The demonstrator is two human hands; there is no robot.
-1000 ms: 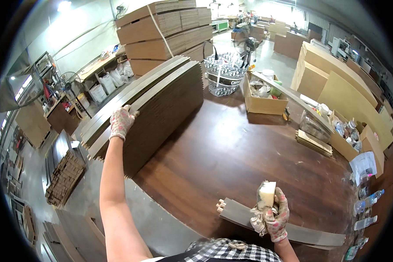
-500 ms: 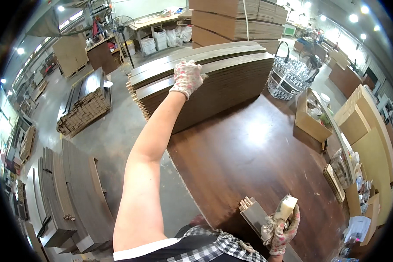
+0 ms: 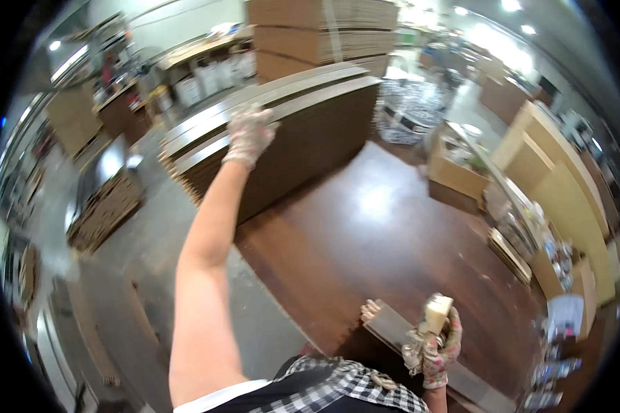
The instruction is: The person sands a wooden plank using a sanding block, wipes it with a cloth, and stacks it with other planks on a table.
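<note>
At the far side of the table, a thick row of dark brown boards (image 3: 310, 131) stands on edge, packed face to face. My left hand (image 3: 249, 136), in a white glove with pink spots, is closed over the top edge of the front boards; blur softens its fingers. Close to my body at the lower right, my gloved right hand (image 3: 442, 358) is wrapped round a pale yellowish block (image 3: 437, 313). A crumpled cloth (image 3: 413, 350) is bunched against the block. Beside that hand a narrow brown board (image 3: 389, 323) lies on the table, several ridges at its end.
The dark brown tabletop (image 3: 324, 255) has a glossy patch. Along its right stand an open cardboard box (image 3: 455, 168), a patterned bag (image 3: 406, 113) and tall cardboard sheets (image 3: 565, 199). More boards (image 3: 107, 199) are stacked on the floor at left. Taller board piles (image 3: 289, 38) rise behind.
The whole view has swung, so the table and stack appear further left, with motion blur. My left hand stays on the boards' top edge; my right still holds the pale block.
</note>
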